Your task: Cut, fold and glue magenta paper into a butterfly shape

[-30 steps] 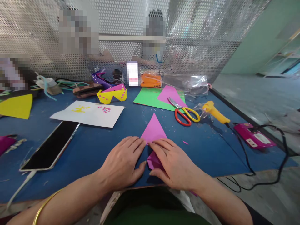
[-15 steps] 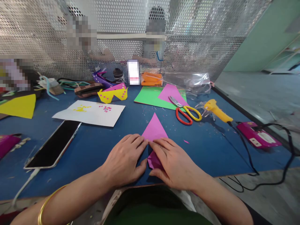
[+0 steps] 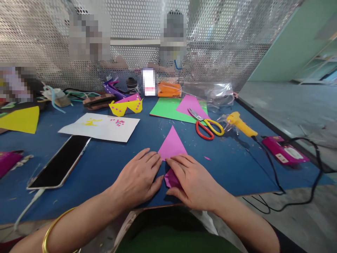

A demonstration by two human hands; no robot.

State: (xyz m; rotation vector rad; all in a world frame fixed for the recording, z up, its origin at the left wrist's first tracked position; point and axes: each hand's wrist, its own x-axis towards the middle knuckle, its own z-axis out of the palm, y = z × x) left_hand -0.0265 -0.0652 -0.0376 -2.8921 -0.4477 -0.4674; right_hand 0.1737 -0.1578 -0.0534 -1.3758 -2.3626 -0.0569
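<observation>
Pressing pink paper (image 3: 172,144) flat: left hand (image 3: 137,179), right hand (image 3: 193,182), fingers extended, apparently ungripping

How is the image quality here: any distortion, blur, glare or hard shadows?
Head view: wide-angle bend toward the edges; the table edge curves. Hands and pink paper are sharp. Light is soft, shadows faint; the phone screen shows no glare.

no text, label, brand or number can be read here. the pink packet (image 3: 285,155) by the black cable has a white label, but its print is too small to make out. the small white and pink item (image 3: 149,82) at the back of the table is blurred. the white sheet (image 3: 100,127) carries only yellow and pink specks, not writing.
</observation>
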